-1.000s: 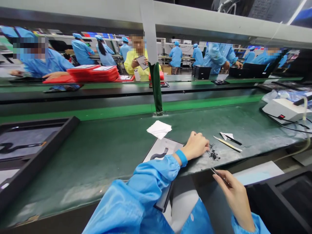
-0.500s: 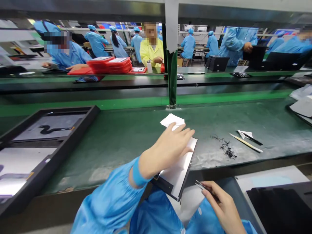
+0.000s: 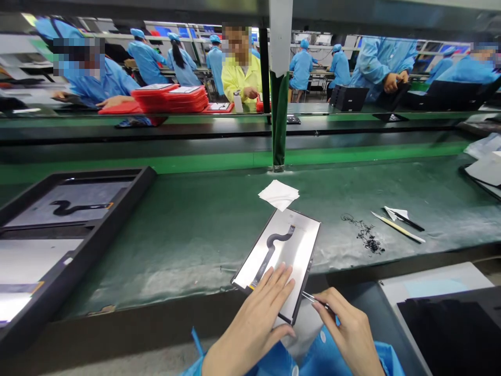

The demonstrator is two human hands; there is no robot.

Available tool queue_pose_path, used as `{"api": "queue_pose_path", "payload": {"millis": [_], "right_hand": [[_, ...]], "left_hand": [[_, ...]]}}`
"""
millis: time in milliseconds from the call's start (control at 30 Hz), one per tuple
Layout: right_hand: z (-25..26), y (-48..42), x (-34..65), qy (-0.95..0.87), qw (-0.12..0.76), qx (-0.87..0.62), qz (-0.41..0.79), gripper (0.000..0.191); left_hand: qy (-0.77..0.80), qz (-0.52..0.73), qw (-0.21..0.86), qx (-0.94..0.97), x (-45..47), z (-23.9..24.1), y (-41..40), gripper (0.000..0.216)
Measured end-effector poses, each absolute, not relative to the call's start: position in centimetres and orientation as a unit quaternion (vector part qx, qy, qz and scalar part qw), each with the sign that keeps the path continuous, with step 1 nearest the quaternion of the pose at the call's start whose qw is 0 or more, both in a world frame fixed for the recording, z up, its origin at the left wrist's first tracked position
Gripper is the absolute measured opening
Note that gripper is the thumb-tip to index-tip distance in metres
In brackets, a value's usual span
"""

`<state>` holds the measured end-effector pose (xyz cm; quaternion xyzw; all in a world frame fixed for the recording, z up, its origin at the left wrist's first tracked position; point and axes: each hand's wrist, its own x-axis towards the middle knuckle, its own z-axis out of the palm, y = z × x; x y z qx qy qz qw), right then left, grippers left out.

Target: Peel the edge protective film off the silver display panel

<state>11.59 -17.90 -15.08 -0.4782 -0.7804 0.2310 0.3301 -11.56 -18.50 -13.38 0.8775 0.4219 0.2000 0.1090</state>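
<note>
A tablet-style display panel (image 3: 299, 250) with a silvery back and a black S-shaped ribbon cable (image 3: 270, 245) lies tilted over the bench's near edge. My left hand (image 3: 260, 313) rests flat on its lower part, fingers stretched out across the silvery back and thumb by the near edge. Metal tweezers (image 3: 310, 296) are pinched in my right hand (image 3: 344, 324), their tips at the panel's right edge. Just beyond the panel's far end lies a small stack of white wipes (image 3: 278, 193).
Black shreds (image 3: 370, 240) lie right of the panel, near a yellow-handled blade (image 3: 399, 227) and a black tool (image 3: 409, 220). A black tray (image 3: 135, 196) with similar panels stands left. Black sheets (image 3: 450, 329) lie low right. A post (image 3: 278, 120) rises at the back; co-workers sit beyond.
My left hand has drawn back from the wipes and the panel's far part to its near part, uncovering the ribbon cable. The tweezers have moved left to the panel's edge.
</note>
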Motion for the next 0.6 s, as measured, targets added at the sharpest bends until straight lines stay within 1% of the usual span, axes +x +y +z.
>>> {"api": "queue_pose_path", "payload": {"millis": [300,433,500,600], "right_hand": [[-14.53,-17.76,11.59,-0.812,0.309,-0.459,0.186,0.018],[-14.24,-17.72,11.40,-0.809,0.324,-0.462,0.168,0.021],[-14.16,-17.58,11.37,-0.795,0.326,-0.470,0.203,0.023],[-14.18,-17.12,11.47,-0.749,0.306,-0.501,0.308,0.027]], "left_hand": [[0.423,0.211,0.104,0.875,-11.42,-14.09,-18.49,0.082],[0.419,0.219,0.105,0.875,-11.39,-13.96,-18.43,0.084],[0.419,0.226,0.108,0.873,-11.35,-14.02,-18.44,0.085],[0.424,0.235,0.110,0.868,-11.30,-14.41,-18.51,0.085]]}}
